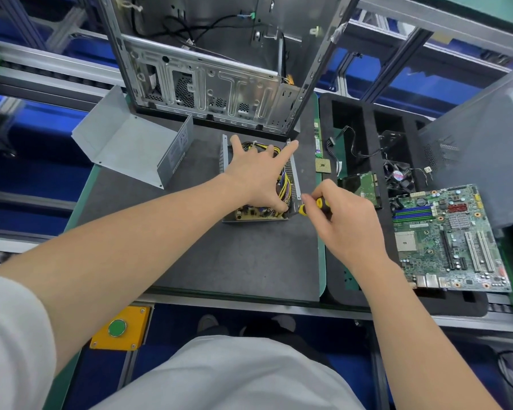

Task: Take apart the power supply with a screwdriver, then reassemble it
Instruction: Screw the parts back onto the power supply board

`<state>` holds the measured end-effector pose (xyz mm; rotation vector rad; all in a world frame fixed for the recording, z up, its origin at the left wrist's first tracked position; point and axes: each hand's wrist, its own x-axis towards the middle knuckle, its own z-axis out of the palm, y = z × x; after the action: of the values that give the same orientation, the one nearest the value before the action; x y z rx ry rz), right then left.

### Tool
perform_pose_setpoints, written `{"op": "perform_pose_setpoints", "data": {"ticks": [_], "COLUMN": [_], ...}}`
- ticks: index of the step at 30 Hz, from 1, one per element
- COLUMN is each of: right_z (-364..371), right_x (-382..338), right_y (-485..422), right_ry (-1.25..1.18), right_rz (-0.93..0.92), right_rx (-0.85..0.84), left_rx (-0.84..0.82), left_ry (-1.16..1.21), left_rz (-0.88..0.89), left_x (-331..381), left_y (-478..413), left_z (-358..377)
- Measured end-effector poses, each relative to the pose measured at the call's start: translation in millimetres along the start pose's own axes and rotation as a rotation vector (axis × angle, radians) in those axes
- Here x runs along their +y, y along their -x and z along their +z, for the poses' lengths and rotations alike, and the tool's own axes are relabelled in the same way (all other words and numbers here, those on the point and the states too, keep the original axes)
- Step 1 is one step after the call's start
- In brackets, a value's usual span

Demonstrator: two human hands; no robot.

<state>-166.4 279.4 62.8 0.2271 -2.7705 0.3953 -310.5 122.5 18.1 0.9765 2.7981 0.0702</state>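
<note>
The opened power supply (294, 179) lies on the grey mat, its circuit board and yellow wire bundle showing. My left hand (258, 173) is spread flat over it, fingers straight, the index finger reaching the far right corner and the thumb down at the board's near right corner. My right hand (335, 214) grips a yellow and black screwdriver (314, 205), whose tip points into the near right corner of the housing. The supply's grey metal cover (125, 143) lies upturned to the left on the mat.
An empty computer case (219, 69) stands behind the power supply. On the right, a black foam tray (367, 119) holds cables, a fan (397, 173) and a drive; a motherboard (447, 238) lies on it. A grey side panel (486, 143) leans far right. A green button box (119, 328) sits below the table edge.
</note>
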Motion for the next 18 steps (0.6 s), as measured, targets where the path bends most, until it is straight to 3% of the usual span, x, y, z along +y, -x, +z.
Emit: {"op": "perform_pose_setpoints", "data": {"ticks": [18], "right_z": [5.9], "right_x": [1.2], "right_y": [4.0], "right_ry": [0.034], "right_rz": [-0.010], "right_rx": [0.039], "left_rx": [-0.003], "left_ry": [0.004], "left_rz": [-0.002], "left_x": [-0.7], "left_y": [-1.3], "left_z": [1.7]}}
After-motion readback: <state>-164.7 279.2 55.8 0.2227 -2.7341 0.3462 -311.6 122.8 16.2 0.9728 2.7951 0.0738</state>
